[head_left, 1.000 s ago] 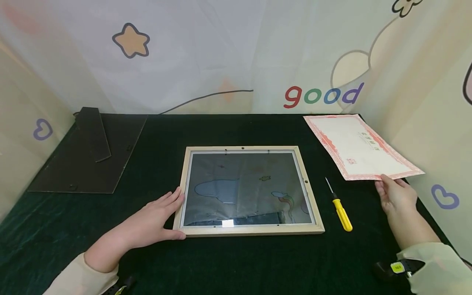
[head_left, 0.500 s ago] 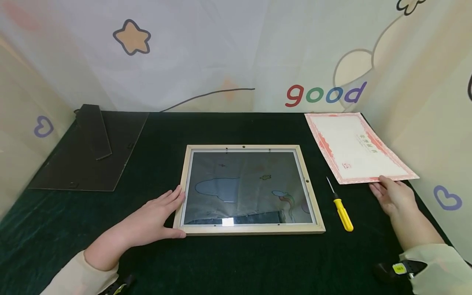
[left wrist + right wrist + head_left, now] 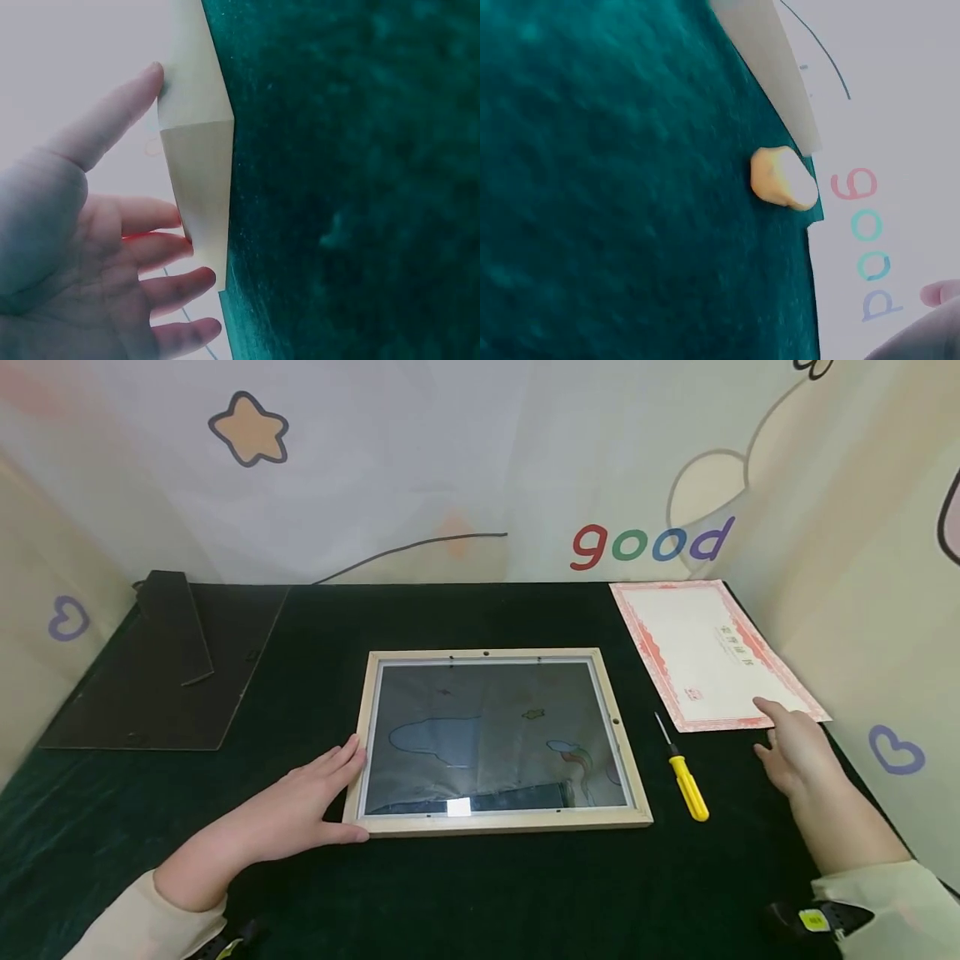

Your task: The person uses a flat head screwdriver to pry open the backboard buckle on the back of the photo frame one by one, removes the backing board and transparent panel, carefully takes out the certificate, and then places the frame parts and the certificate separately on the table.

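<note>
A light wooden picture frame (image 3: 495,822) with a glass pane (image 3: 487,735) lies flat in the middle of the dark green cloth. My left hand (image 3: 300,810) rests against the frame's near left corner (image 3: 199,172), fingers straight along the side rail and thumb along the front rail. A red-bordered certificate (image 3: 697,643) lies flat at the back right. My right hand (image 3: 795,747) hovers at its near corner with fingers stretched, one fingertip reaching over the paper's edge. A yellow-handled screwdriver (image 3: 686,781) lies between the frame and that hand; its handle end (image 3: 780,178) shows in the right wrist view.
A black backing board (image 3: 157,693) with its fold-out stand (image 3: 176,622) lies at the back left. Printed fabric walls close in the table on the left, back and right. Green cloth (image 3: 480,893) stretches in front of the frame.
The certificate's near edge, lifted by my right hand a second ago, has dropped flat onto the cloth and the hand has loosened from it. My left hand has stayed at the frame.
</note>
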A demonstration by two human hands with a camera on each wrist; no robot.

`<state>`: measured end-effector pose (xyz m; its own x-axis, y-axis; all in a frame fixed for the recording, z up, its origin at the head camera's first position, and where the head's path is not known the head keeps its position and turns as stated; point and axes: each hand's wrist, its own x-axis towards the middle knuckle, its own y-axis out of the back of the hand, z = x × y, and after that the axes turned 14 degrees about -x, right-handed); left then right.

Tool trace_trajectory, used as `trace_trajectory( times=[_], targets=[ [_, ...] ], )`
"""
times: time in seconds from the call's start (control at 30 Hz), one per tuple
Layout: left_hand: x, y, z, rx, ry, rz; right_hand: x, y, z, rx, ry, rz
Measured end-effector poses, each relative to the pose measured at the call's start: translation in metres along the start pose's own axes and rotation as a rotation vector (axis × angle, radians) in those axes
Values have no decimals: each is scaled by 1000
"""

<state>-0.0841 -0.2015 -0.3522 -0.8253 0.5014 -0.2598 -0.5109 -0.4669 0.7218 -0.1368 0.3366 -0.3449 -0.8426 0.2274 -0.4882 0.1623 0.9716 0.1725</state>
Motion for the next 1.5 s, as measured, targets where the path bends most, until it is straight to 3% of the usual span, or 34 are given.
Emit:
trace_trajectory(
  times=[0.13, 0.33, 0.4, 0.47, 0.67, 1.0, 1.17, 1.3, 1.5],
  targets=[
    [0, 2, 1, -115, 14, 12, -14, -18, -3, -302, 129, -13],
    [2, 10, 1, -504, 99, 54, -31, -62, 2, -787, 531, -272],
    [4, 13, -1, -579, 150, 56, -35, -75, 5, -903, 603, -320],
    [5, 14, -3, -593, 188, 49, -37, -84, 7, -977, 647, -351],
    [8, 11, -3, -627, 220, 34, -39, -97, 9, -1024, 660, -383],
    [9, 4, 5, -799, 256, 84, -41, -98, 5, -1078, 669, -300],
    [13, 4, 2, -1042, 274, 100, -40, -95, 8, -1066, 673, -314],
    [18, 2, -1, -1266, 236, 95, -39, -94, 9, -1033, 660, -342],
    [25, -2, 0, -1396, 217, 86, -41, -93, 9, -1002, 659, -385]
  ],
)
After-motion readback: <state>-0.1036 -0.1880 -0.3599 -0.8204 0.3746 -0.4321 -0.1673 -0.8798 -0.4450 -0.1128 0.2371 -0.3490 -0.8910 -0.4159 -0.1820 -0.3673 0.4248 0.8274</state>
